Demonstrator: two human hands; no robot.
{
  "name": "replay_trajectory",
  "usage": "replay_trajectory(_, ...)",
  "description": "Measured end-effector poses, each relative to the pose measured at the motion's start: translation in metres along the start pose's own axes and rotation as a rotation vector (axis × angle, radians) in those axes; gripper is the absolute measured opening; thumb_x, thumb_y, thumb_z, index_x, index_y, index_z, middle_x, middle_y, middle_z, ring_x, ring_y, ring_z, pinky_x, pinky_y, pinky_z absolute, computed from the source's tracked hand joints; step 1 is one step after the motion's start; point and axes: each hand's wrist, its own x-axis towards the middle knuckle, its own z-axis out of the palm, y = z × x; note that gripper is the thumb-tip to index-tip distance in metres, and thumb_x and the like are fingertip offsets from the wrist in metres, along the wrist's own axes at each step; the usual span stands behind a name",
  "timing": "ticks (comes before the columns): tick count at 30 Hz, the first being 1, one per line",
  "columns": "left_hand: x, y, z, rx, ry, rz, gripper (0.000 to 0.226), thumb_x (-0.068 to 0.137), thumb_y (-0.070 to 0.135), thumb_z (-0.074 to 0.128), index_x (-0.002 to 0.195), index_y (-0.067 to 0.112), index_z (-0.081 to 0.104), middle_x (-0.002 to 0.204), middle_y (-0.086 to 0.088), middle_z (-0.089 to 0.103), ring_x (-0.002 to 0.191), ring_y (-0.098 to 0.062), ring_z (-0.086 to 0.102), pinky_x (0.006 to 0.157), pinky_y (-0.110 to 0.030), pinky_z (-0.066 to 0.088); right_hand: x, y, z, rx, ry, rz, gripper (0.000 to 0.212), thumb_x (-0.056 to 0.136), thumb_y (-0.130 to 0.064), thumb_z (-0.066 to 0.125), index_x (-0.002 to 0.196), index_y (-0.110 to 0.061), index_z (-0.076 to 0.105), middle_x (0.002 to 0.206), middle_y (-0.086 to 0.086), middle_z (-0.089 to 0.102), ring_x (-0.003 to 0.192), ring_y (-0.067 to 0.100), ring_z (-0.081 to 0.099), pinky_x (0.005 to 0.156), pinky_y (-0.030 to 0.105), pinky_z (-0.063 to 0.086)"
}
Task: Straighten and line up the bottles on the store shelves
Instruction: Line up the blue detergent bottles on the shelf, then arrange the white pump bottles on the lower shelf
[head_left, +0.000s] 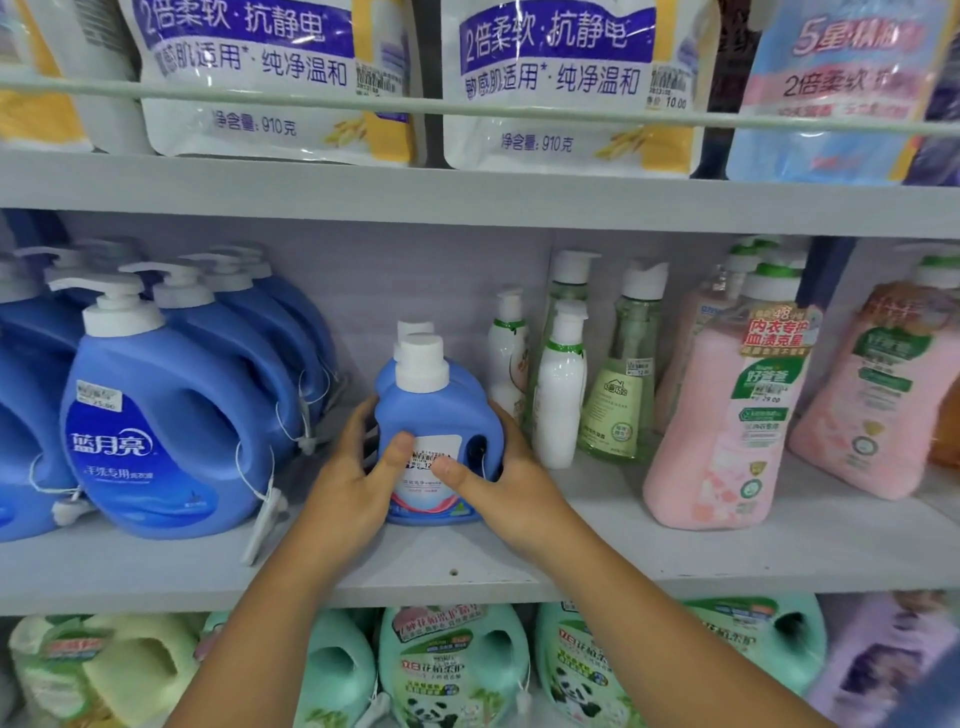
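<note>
Your left hand (358, 478) and right hand (498, 478) both grasp the small blue bottle (441, 415), thumbs across its front label. It stands upright mid-shelf (675, 551), between the large blue pump jugs (161, 415) and the white pump bottles (558, 395), a second small blue bottle directly behind.

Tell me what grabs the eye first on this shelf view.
Both hands, left hand and right hand, clasp a small blue plastic detergent bottle with a white cap at the middle shelf's centre. Large blue pump jugs crowd its left; a tall pink pump bottle stands right.
</note>
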Motion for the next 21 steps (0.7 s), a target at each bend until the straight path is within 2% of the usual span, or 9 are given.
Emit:
replay_trajectory(4, 0.000, -0.001, 0.000, 0.028, -0.002, 0.025, 0.039, 0.093, 0.048, 0.053, 0.130, 0.052, 0.043, 0.109, 0.043, 0.063, 0.100, 0.025, 0.058, 0.076, -0.003, 0.046, -0.003, -0.002, 0.000, -0.016, 0.017, -0.006, 0.051, 0.089, -0.030, 0.079, 0.120, -0.052, 0.045, 0.124, -0.026, 0.060, 0.114, -0.009, 0.060, 0.089, 0.010, 0.049)
replay_trajectory(7, 0.000, -0.004, -0.005, 0.049, 0.026, 0.064, 0.052, 0.091, 0.063, 0.059, 0.138, 0.045, 0.048, 0.127, 0.029, 0.063, 0.118, 0.011, 0.059, 0.097, -0.023, 0.050, -0.011, 0.000, -0.012, 0.091, 0.106, 0.056, 0.066, 0.089, -0.032, 0.078, 0.142, -0.039, 0.040, 0.136, -0.017, 0.057, 0.127, -0.001, 0.056, 0.095, 0.012, 0.048)
replay_trajectory(9, -0.005, -0.002, -0.008, 0.158, 0.210, 0.152, 0.059, 0.089, 0.063, 0.060, 0.137, 0.030, 0.053, 0.134, 0.013, 0.059, 0.125, -0.011, 0.060, 0.105, -0.041, 0.049, -0.020, 0.002, -0.030, 0.057, 0.218, 0.027, 0.068, 0.090, -0.033, 0.076, 0.148, -0.031, 0.040, 0.145, -0.011, 0.053, 0.133, 0.002, 0.051, 0.109, 0.021, 0.044)
replay_trajectory(10, -0.013, 0.004, -0.007, 0.214, 0.327, 0.240, 0.053, 0.089, 0.056, 0.060, 0.129, 0.022, 0.057, 0.127, 0.010, 0.058, 0.118, -0.019, 0.061, 0.103, -0.043, 0.049, -0.025, 0.004, -0.042, 0.027, 0.281, -0.006, 0.063, 0.091, -0.032, 0.075, 0.146, -0.031, 0.043, 0.145, -0.011, 0.053, 0.133, 0.002, 0.051, 0.113, 0.027, 0.042)
replay_trajectory(12, -0.035, 0.021, 0.006, 0.262, 0.518, 0.441, 0.029, 0.092, 0.037, 0.059, 0.107, 0.012, 0.061, 0.107, 0.003, 0.055, 0.100, -0.022, 0.059, 0.093, -0.037, 0.046, -0.033, 0.008, -0.067, 0.004, 0.371, -0.037, 0.054, 0.093, -0.029, 0.072, 0.142, -0.031, 0.047, 0.143, -0.011, 0.055, 0.133, 0.002, 0.051, 0.117, 0.035, 0.040)
replay_trajectory(13, -0.048, 0.034, 0.018, 0.246, 0.536, 0.524, 0.019, 0.092, 0.030, 0.058, 0.098, 0.012, 0.060, 0.100, 0.002, 0.055, 0.095, -0.017, 0.057, 0.090, -0.031, 0.044, -0.035, 0.008, -0.078, 0.000, 0.388, -0.030, 0.053, 0.095, -0.027, 0.070, 0.142, -0.030, 0.047, 0.144, -0.011, 0.054, 0.134, 0.002, 0.050, 0.118, 0.037, 0.039)
replay_trajectory(16, -0.070, 0.062, 0.068, 0.089, 0.361, 0.511, 0.011, 0.090, 0.030, 0.057, 0.094, 0.021, 0.059, 0.098, 0.011, 0.060, 0.095, -0.011, 0.061, 0.085, -0.019, 0.044, -0.039, 0.007, -0.095, -0.044, 0.351, -0.001, 0.064, 0.097, -0.028, 0.067, 0.153, -0.030, 0.035, 0.156, -0.013, 0.040, 0.144, 0.002, 0.038, 0.122, 0.038, 0.032)
replay_trajectory(19, -0.062, 0.065, 0.123, 0.066, 0.180, 0.394, 0.024, 0.089, 0.033, 0.060, 0.112, 0.028, 0.059, 0.113, 0.015, 0.058, 0.107, -0.014, 0.062, 0.091, -0.019, 0.046, -0.039, 0.005, -0.097, -0.073, 0.320, 0.009, 0.076, 0.097, -0.032, 0.066, 0.160, -0.027, 0.024, 0.162, -0.011, 0.033, 0.147, 0.003, 0.033, 0.122, 0.034, 0.031)
replay_trajectory(21, -0.047, 0.060, 0.153, 0.115, 0.127, 0.325, 0.039, 0.093, 0.030, 0.061, 0.131, 0.028, 0.051, 0.131, 0.014, 0.051, 0.125, -0.008, 0.053, 0.103, -0.017, 0.041, -0.038, 0.004, -0.100, -0.079, 0.311, 0.004, 0.076, 0.098, -0.028, 0.065, 0.160, -0.027, 0.021, 0.155, -0.016, 0.039, 0.136, -0.010, 0.040, 0.114, 0.015, 0.035)
